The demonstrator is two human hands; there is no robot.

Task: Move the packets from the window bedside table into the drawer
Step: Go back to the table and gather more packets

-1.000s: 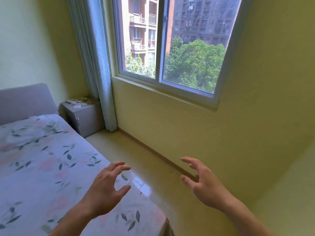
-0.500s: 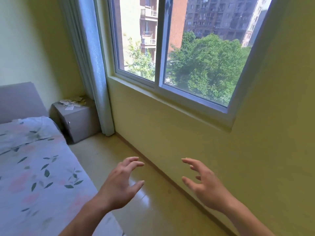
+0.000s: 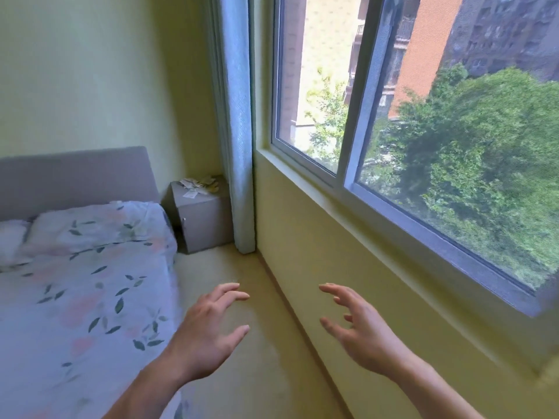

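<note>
My view now swings left along the wall: the window (image 3: 423, 140) slides to the right edge, and more of the bed (image 3: 84, 282) shows, with its headboard (image 3: 75, 176) and a pillow (image 3: 93, 225). The bedside table (image 3: 202, 219) with its packets (image 3: 198, 184) now sits nearer the middle of my view.

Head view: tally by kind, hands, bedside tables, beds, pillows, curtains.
Hands: 2, left hand and right hand, both empty
Bedside table: 1, packets piled on top, too blurred to count
Bed: 1
Pillows: 2 visible
Curtain: 1
Total: 7
</note>
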